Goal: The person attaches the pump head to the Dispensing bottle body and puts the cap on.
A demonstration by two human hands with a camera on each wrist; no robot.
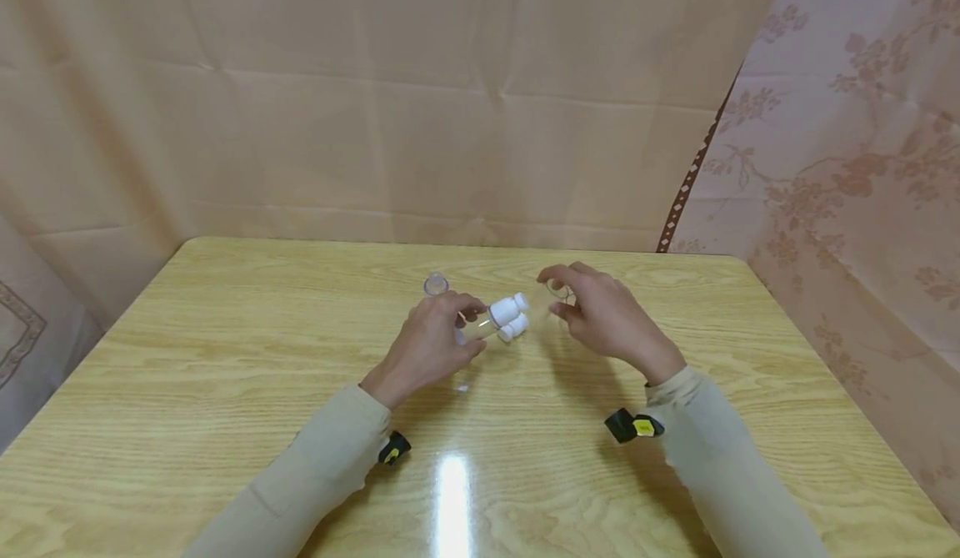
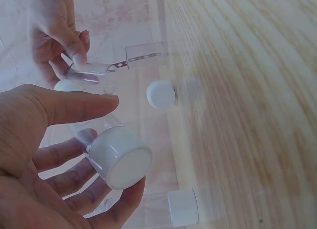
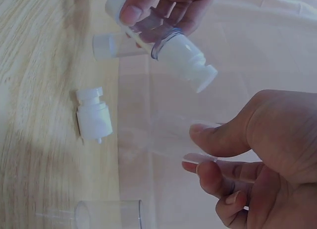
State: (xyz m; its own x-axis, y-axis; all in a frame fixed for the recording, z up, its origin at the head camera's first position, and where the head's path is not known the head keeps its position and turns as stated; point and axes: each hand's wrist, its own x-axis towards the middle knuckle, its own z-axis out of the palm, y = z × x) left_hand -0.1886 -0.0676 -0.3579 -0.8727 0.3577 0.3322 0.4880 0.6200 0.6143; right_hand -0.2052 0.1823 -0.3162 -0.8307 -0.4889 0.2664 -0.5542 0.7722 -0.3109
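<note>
My left hand grips a clear pump bottle by its body, tilted above the table. In the left wrist view its white base faces the camera; the right wrist view shows its white pump head. To its right, my right hand pinches a clear cylindrical cap between thumb and fingers, apart from the bottle. On the table below stands a loose white pump head.
A clear bottle body with a white base stands beyond my left hand. Another clear cylinder stands on the table by my right hand. The wood-grain table ends at a beige curtain.
</note>
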